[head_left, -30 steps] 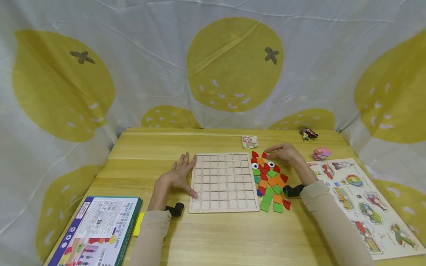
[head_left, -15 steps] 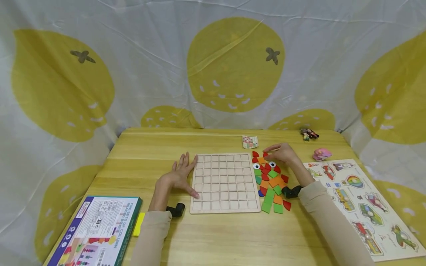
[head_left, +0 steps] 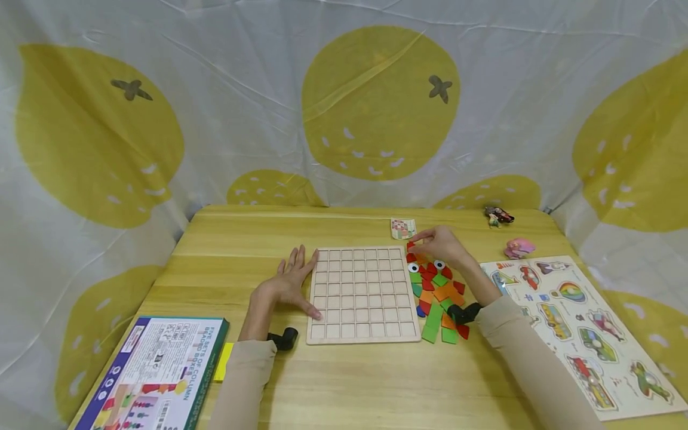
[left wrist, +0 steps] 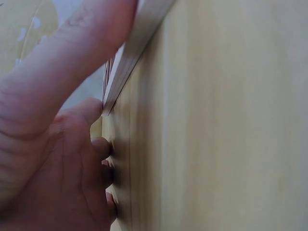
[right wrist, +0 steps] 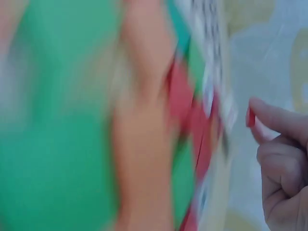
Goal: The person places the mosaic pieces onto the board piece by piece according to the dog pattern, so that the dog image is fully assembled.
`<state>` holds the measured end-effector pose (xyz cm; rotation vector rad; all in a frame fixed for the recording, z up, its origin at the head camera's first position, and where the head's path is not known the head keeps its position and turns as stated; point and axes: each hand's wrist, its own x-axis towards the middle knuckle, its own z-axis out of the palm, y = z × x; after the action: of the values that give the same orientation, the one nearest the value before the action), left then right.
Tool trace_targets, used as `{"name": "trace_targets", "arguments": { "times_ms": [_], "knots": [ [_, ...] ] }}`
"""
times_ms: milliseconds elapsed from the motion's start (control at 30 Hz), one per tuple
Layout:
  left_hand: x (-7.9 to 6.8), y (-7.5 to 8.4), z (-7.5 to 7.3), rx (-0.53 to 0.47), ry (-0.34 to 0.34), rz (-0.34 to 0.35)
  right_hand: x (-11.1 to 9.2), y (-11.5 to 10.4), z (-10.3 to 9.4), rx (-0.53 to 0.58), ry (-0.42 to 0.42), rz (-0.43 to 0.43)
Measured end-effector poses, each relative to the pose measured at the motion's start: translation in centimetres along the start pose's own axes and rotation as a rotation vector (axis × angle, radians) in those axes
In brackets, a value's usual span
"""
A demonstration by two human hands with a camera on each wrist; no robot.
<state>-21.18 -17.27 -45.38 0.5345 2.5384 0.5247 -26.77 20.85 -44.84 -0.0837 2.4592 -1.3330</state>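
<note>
A pale wooden grid board [head_left: 363, 295] lies flat on the table. My left hand [head_left: 286, 288] is spread at its left edge, the thumb resting on the frame and an index fingertip at the upper left corner. In the left wrist view, the other fingers [left wrist: 107, 174] touch the table beside the board. My right hand [head_left: 443, 246] is over the top of the coloured tile pile [head_left: 434, 322]. Thumb and index finger pinch a small red tile [right wrist: 250, 117], seen edge-on in the right wrist view; its shape cannot be told.
A small printed pattern card [head_left: 403, 228] lies behind the pile. To the right are a picture puzzle board [head_left: 586, 334], a pink toy [head_left: 519, 248] and small dark figures [head_left: 498, 216]. A boxed toy set [head_left: 161, 370] and a yellow item [head_left: 223, 361] lie at the left.
My right hand has moved left across the top of the pile towards the grid board, with the red tile between its fingertips. The left hand stays in place.
</note>
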Motion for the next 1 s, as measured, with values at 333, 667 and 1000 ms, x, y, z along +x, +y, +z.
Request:
{"name": "trace_targets", "arguments": {
  "times_ms": [333, 667, 1000],
  "knots": [
    [0.0, 0.2, 0.0, 0.005, 0.001, -0.022, 3.0, -5.1, 8.4, 0.075, -0.041, -0.074],
    [0.4, 0.7, -0.2, 0.018, -0.004, -0.050, 3.4, -5.4, 9.7, 0.034, 0.049, -0.053],
    [0.2, 0.6, -0.1, 0.009, 0.002, -0.056, 3.6, -5.3, 10.0, 0.080, 0.062, 0.004]
  ]
}}
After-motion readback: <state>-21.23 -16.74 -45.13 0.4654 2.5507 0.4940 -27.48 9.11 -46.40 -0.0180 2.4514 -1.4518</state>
